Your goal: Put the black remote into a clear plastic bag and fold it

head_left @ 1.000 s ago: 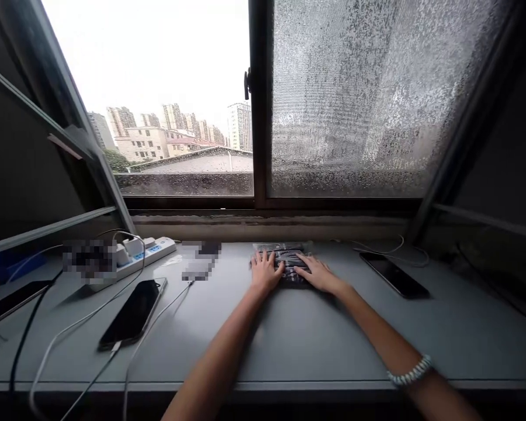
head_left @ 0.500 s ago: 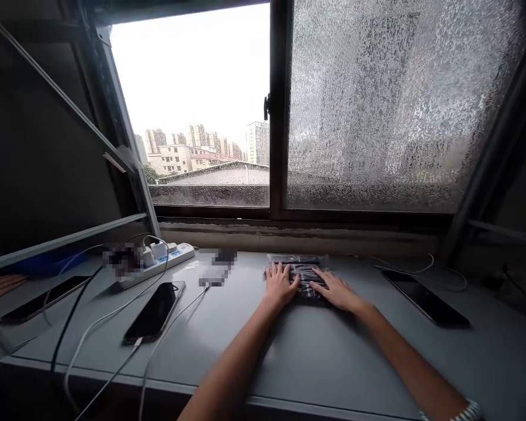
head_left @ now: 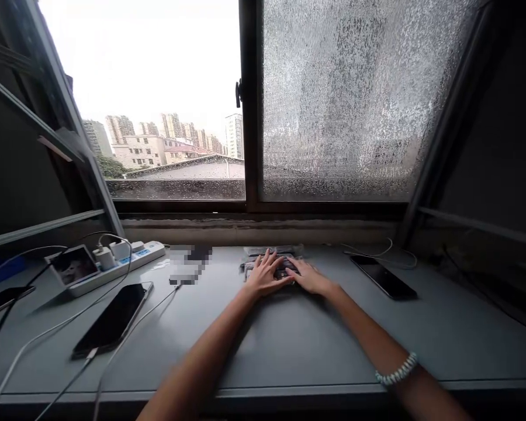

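A phone [head_left: 111, 318] lay near the desk [head_left: 289, 345] edge on its cable, apparently fed from the power strip [head_left: 114, 264] behind it. Farther in, the left hand [head_left: 263, 275] and right hand [head_left: 310, 279] rested flat and open, fingers spread. They pressed a clear packet [head_left: 272, 252] against the desk below the window [head_left: 333, 117], gripping nothing. The palms covered most of it, and its dark contents were unreadable.

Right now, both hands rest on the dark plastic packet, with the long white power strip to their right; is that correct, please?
No: the head view shows the long white power strip left of the left hand and right hand on the dark plastic packet.
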Demonstrator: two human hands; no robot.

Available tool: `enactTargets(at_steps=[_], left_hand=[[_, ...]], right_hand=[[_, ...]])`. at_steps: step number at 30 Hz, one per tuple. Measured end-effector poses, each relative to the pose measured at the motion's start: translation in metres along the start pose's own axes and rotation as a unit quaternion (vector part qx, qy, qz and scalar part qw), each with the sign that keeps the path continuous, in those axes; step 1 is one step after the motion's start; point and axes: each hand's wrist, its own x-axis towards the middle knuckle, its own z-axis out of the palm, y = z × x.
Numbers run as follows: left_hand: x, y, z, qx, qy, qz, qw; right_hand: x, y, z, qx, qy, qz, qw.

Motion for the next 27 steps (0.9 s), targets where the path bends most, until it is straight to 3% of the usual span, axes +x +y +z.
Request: enactTargets(at_steps=[10,27], left_hand=[[0.0,-0.002,0.002,-0.006,-0.016,0.012,1.0],[-0.002,-0.003,0.002,-0.015,-0.054,-0.033,0.998]], right_hand=[[0.001,-0.001,0.003,-0.016,0.012,0.011,1.0],[0.004,0.002,0.006,-0.032,0.008,0.009,0.999]])
